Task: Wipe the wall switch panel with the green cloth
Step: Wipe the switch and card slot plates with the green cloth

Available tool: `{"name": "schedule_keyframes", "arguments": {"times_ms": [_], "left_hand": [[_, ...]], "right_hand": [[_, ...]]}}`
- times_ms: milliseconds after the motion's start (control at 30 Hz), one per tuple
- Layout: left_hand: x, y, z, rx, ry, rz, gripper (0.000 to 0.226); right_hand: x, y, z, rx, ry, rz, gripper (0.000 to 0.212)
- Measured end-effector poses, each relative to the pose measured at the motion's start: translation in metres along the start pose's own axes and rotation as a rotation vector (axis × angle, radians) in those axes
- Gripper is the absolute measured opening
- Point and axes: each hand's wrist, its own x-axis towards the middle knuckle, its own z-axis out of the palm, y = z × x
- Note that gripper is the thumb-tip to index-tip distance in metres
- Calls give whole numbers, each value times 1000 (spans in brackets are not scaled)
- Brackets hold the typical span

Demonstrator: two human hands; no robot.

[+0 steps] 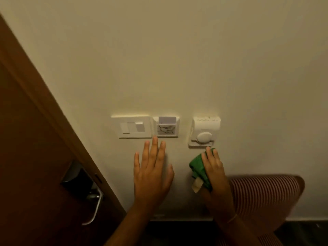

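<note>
A white wall switch panel [134, 127] with rocker switches sits on the cream wall. Right beside it is a key-card holder [166, 126] with a card in its slot. Further right is a white thermostat [205, 131] with a round dial. My left hand [152, 172] lies flat on the wall just below the panel and card holder, fingers spread, fingertips almost at their lower edges. My right hand [213, 172] presses a bunched green cloth [199, 167] with a pale label to the wall, just under the thermostat.
A brown wooden door [35, 157] with a metal lever handle [95, 206] fills the left side. A red-and-white striped chair back [266, 194] stands against the wall at the lower right. A dark floor edge runs along the bottom.
</note>
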Motion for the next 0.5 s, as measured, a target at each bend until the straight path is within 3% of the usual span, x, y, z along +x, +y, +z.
{"name": "schedule_keyframes", "arguments": {"times_ms": [133,300,500], "left_hand": [[57,-28,-30,-38,221,-61,91],[132,-50,-46,-52,314,1,84],[193,-69,-31,-18,396,116,83]], "right_hand": [[38,-29,11,-70,114,-154,87],[68,-42,52,-149,251,-215,89],[90,-31,92,-222,251,-183,64]]}}
